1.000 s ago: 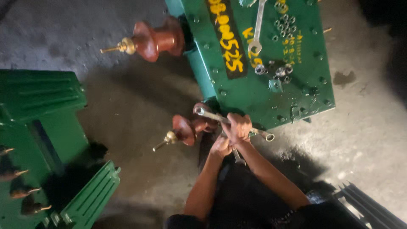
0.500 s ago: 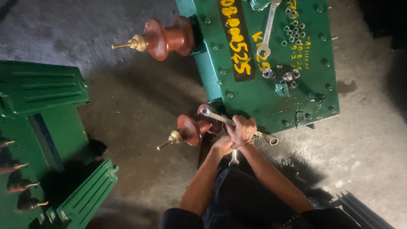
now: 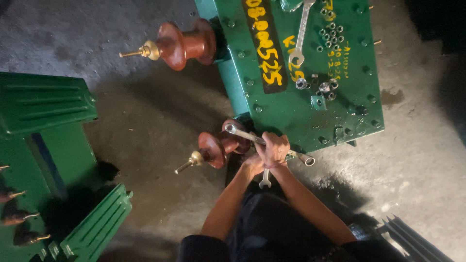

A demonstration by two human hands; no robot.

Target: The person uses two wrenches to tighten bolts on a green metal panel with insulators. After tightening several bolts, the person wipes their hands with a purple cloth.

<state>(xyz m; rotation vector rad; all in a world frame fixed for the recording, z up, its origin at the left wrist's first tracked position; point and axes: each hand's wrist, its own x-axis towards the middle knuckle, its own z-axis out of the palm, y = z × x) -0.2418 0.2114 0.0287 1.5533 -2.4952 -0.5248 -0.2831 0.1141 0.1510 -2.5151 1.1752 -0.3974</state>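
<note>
Fingers of the right hand are wrapped tight around the middle of a long wrench, whose axis runs from upper left, its ring end by the brown insulator, to lower right past the green tank lid. Just below, the left hand closes on a second wrench pointing down toward the person.

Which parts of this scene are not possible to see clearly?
- Head view: the bolt under the right hand; the fingers and spanner cover it.
- Left hand: mostly behind the right; its hold on the second spanner is unclear.
- Nuts on the green lid: too small to count.
</note>
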